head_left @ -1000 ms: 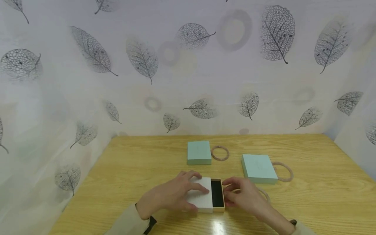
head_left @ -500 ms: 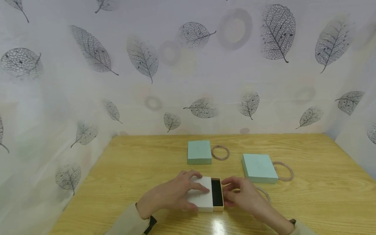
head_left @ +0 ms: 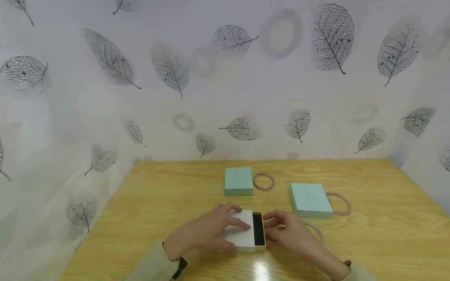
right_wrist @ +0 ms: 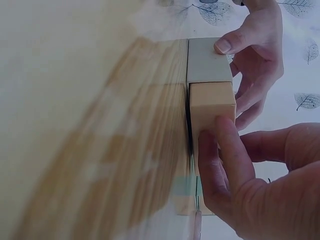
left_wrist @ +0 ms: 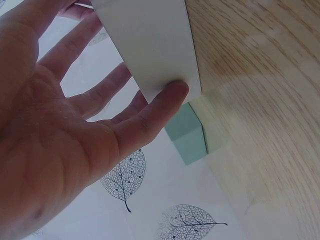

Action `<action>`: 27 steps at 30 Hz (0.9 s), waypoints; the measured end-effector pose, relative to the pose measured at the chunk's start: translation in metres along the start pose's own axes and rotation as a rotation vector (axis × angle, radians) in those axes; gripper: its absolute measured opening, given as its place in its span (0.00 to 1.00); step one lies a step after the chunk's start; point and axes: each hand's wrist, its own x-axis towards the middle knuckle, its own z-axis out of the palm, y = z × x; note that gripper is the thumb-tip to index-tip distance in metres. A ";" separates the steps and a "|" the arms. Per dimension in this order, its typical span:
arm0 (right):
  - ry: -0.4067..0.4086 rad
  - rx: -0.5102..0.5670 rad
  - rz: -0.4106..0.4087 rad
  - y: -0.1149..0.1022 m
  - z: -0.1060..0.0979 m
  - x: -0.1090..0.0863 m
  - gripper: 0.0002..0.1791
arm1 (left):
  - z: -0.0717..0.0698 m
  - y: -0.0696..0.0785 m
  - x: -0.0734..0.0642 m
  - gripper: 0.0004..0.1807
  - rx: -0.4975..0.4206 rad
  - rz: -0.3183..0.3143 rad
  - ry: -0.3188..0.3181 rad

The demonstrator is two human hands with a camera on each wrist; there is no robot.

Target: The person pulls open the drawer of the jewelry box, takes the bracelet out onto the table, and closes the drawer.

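A white box sleeve (head_left: 242,237) lies on the table, with a tan-edged, black-lined drawer (head_left: 259,229) sticking out of its right end. My left hand (head_left: 211,231) spans the sleeve and holds it, fingers over the top and far edge. In the left wrist view, the thumb presses the near side of the sleeve (left_wrist: 155,45). My right hand (head_left: 290,233) touches the outer end of the drawer with its fingertips. The right wrist view shows those fingertips flat against the tan end of the drawer (right_wrist: 212,97). The drawer's hidden part cannot be seen.
Two mint-green boxes stand farther back, one behind the sleeve (head_left: 238,181) and one to the right (head_left: 310,199). Beside them lie a pinkish bangle (head_left: 263,189) and another bangle (head_left: 349,203). A pale bangle (head_left: 319,231) is partly hidden behind my right hand.
The drawer has slid slightly left into the white sleeve, and my right hand has moved left with it. My left hand stays in place on the sleeve.
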 end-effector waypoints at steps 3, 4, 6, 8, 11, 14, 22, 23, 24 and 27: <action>-0.005 0.001 0.001 0.000 0.000 0.001 0.21 | 0.000 0.001 -0.001 0.29 -0.006 -0.002 0.002; -0.006 0.002 0.004 0.000 0.001 0.001 0.21 | 0.000 0.001 0.000 0.30 -0.005 -0.001 0.003; -0.005 0.000 0.005 0.000 0.001 0.002 0.21 | -0.001 0.001 -0.001 0.30 -0.005 0.001 0.004; -0.003 -0.005 0.002 -0.001 0.002 0.002 0.20 | -0.001 0.001 -0.001 0.30 -0.004 0.003 0.007; 0.008 -0.018 0.004 -0.002 0.004 0.003 0.20 | -0.001 0.001 -0.001 0.30 -0.001 0.007 0.012; 0.017 -0.024 0.005 -0.002 0.007 0.004 0.19 | 0.000 0.000 -0.001 0.30 0.005 0.011 0.016; 0.000 -0.001 -0.013 0.000 0.009 0.007 0.18 | 0.001 -0.001 -0.001 0.29 -0.005 0.004 0.009; -0.002 0.003 -0.011 0.000 0.009 0.007 0.17 | 0.001 -0.001 -0.001 0.29 -0.007 0.003 0.009; -0.004 0.007 -0.012 0.000 0.010 0.007 0.17 | 0.001 -0.001 -0.001 0.29 -0.007 0.004 0.010; -0.001 0.014 -0.008 0.001 0.010 0.008 0.16 | 0.002 -0.002 -0.001 0.29 -0.010 0.004 0.013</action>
